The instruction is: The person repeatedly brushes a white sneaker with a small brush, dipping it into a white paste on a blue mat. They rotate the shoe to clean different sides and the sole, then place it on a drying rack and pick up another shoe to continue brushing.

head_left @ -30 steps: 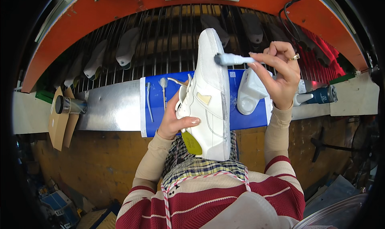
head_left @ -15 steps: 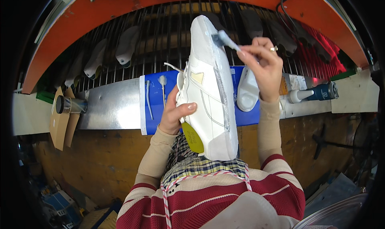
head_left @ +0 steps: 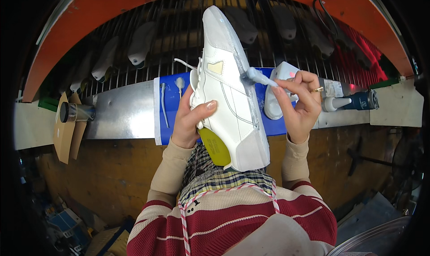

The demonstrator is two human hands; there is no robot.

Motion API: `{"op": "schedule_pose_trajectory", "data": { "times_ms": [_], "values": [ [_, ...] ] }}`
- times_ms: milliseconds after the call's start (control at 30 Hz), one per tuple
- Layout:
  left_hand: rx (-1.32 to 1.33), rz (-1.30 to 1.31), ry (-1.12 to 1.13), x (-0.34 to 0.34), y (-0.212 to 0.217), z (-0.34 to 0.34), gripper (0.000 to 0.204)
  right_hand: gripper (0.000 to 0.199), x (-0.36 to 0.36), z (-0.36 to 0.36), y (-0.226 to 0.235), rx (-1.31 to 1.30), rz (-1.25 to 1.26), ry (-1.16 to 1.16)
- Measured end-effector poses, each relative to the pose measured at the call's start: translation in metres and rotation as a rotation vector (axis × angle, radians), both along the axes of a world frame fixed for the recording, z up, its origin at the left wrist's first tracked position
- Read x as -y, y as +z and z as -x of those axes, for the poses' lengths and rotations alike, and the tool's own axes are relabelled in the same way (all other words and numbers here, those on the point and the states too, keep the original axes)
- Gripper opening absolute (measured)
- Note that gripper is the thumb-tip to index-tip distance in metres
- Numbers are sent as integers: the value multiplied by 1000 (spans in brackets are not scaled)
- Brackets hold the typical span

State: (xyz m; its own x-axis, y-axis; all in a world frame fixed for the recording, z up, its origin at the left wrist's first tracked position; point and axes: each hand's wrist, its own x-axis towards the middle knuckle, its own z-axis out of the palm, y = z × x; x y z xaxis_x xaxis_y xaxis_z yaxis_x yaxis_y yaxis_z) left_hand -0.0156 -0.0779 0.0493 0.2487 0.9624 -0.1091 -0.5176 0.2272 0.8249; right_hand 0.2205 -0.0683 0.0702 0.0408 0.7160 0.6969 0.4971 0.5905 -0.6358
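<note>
Gripping white shoe in left hand, brush in right hand, fingertips clear of shoe's edge.

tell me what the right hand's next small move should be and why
Probably slide the brush a little farther along the edge of the white shoe toward the heel: the right hand has brought its dark bristles from nearer the toe to about midway, and the left hand holds the shoe.
</note>
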Motion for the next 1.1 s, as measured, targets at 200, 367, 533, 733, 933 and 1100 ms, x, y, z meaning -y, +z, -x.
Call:
{"op": "schedule_pose_trajectory", "data": {
  "times_ms": [200,367,533,733,933,1100],
  "values": [
    [-58,4,-23,6,3,0,76,20,-26,1,16,61,-147,-8],
    [-75,-29,-16,9,4,-2,77,19,-46,-5,32,163,-224,-37],
    [-92,-16,-17,9,4,1,78,20,-53,-13,34,170,-217,76],
    [-52,-1,-33,4,2,3,77,21,-44,-27,32,216,-182,180],
    [-18,3,-27,4,5,2,75,22,-34,-34,24,184,-96,261],
    [13,11,-32,2,4,4,73,19,-22,-40,14,169,-29,315]
  ]
}}
